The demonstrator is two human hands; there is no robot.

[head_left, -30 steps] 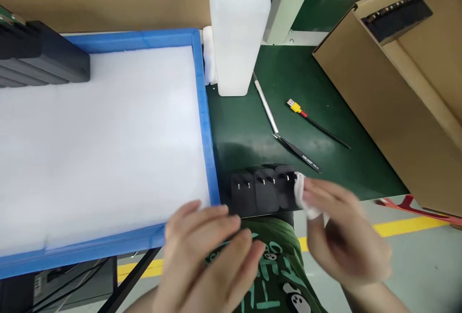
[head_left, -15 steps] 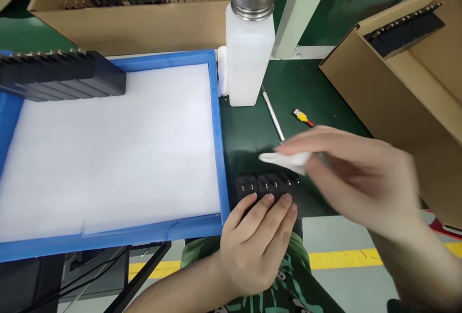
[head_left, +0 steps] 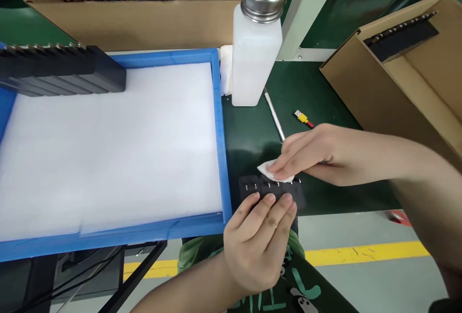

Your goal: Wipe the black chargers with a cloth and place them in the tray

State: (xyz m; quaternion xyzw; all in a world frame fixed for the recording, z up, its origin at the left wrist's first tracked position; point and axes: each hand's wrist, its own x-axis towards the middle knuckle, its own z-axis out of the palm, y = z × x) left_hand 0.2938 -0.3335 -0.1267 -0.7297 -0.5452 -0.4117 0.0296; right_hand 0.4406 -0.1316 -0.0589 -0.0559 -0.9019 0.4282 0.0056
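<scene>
This is a factory work table. A green mat [head_left: 325, 87] covers it. Left of the white squirt bottle [head_left: 256, 53] sits a blue tray [head_left: 216, 111]. Behind the bottle, cardboard boxes [head_left: 137, 24] hold rows of black parts.

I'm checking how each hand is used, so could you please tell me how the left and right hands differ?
The left hand lies flat, fingers pressing the black chargers' near edge; the right hand pinches a white cloth on their tops. The left hand comes from below, the right hand from the right. Both touch the same row of chargers.
</scene>
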